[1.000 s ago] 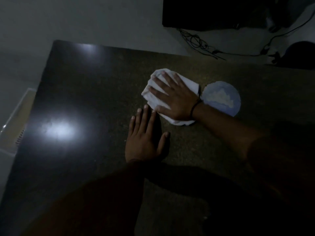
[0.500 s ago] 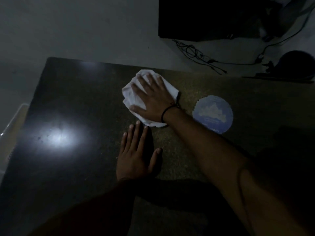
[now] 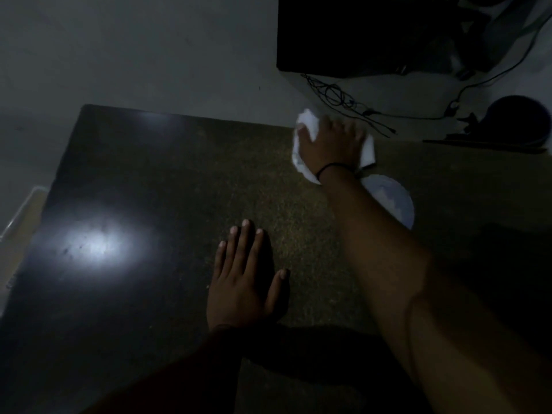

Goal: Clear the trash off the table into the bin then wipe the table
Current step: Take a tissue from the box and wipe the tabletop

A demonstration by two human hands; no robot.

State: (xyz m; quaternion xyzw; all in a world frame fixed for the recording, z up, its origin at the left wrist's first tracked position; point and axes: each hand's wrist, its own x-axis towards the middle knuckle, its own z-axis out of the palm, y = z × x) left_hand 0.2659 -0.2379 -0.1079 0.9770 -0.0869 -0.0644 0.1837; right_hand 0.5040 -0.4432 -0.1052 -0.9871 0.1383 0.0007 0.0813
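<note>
Dim bench [image 3: 155, 189], white cloth [image 3: 299, 153] pressed at its far edge.
Right hand [image 3: 331, 141] on top, grip released, fingers spread flat; round disc [image 3: 391, 201] just nearward, beside the wrist. Left hand [image 3: 242, 282] flat on bench, empty, well apart.

Right hand [image 3: 331, 144] atop white cloth [image 3: 368, 151]

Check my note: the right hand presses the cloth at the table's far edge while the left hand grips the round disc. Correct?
Not quite. The head view shows the left hand gripping nothing: it lies flat on the table, apart from the disc. The right hand does press the cloth at the far edge.
</note>
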